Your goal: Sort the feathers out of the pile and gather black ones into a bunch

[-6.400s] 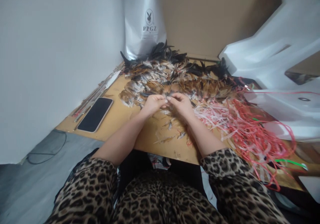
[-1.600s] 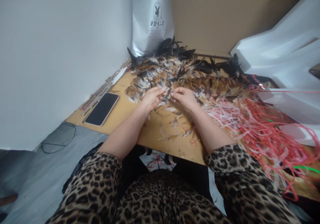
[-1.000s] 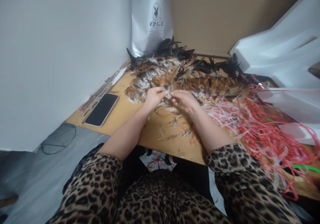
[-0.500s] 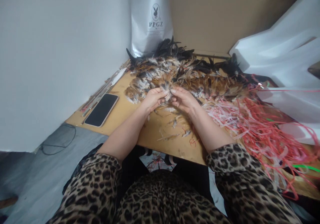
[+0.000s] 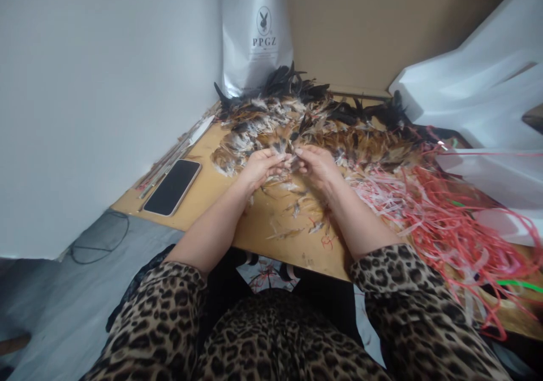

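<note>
My left hand (image 5: 266, 167) pinches a small tuft of feathers (image 5: 278, 146), pale at the base and dark and brown above. Just to its right, my right hand (image 5: 317, 166) is closed with thumb against forefinger. A dark feather tip (image 5: 293, 137) shows at its fingertips. The two hands are a short gap apart over the table, at the near side of a broad heap of brown, black and white feathers (image 5: 360, 143). Loose feather bits (image 5: 296, 206) lie on the tabletop below my hands.
A phone (image 5: 173, 187) lies on the wooden table (image 5: 292, 251) at the left, beside thin sticks (image 5: 169, 152) along the wall. Tangled pink and red plastic ribbon (image 5: 449, 228) spreads over the right side. A white printed bag (image 5: 258, 41) stands behind the feathers; white sheeting (image 5: 479, 92) is at right.
My right hand has drawn slightly to the right, widening the gap between my hands. My left hand stays nearly in place with the feather tuft.
</note>
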`<state>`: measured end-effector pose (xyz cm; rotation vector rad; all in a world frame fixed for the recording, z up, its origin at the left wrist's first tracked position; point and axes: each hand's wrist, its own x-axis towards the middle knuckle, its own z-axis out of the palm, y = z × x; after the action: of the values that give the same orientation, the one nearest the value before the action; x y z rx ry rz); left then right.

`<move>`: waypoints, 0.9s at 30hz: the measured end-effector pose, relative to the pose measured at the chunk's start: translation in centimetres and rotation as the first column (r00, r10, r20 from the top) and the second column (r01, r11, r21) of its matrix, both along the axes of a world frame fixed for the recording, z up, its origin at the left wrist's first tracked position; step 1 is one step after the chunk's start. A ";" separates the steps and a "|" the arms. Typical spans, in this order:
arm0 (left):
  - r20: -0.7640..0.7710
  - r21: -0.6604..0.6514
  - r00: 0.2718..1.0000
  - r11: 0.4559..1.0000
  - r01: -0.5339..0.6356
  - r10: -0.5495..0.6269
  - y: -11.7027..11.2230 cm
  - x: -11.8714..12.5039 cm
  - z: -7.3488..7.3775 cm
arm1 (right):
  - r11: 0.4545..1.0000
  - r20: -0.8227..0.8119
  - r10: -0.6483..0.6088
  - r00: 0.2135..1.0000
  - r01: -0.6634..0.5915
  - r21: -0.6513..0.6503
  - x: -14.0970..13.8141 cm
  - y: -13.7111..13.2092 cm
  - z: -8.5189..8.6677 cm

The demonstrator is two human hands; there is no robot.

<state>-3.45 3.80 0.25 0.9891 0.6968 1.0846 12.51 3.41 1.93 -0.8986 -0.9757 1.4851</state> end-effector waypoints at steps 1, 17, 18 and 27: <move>-0.019 0.015 1.000 1.000 -0.009 0.009 0.0 0.0 0.0 | 1.000 0.005 -0.022 1.000 0.022 0.007 0.1 0.1 0.0; 0.139 -0.106 0.990 0.994 -0.024 0.039 -0.2 0.2 0.7 | 0.992 -0.075 0.114 0.991 -0.117 -0.044 -0.1 -0.5 0.1; 0.161 -0.119 0.987 0.993 -0.011 0.031 -0.3 0.2 0.9 | 0.991 -0.076 0.126 0.989 -0.130 -0.045 -0.1 -0.6 0.1; 0.192 -0.124 0.980 0.989 0.080 -0.055 -0.4 0.4 0.6 | 0.991 -0.031 0.126 0.991 -0.125 0.036 -0.6 -1.0 0.3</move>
<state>-3.09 3.37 0.88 0.7806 0.5684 1.0440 11.94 2.39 2.19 -0.7975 -1.0458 1.5802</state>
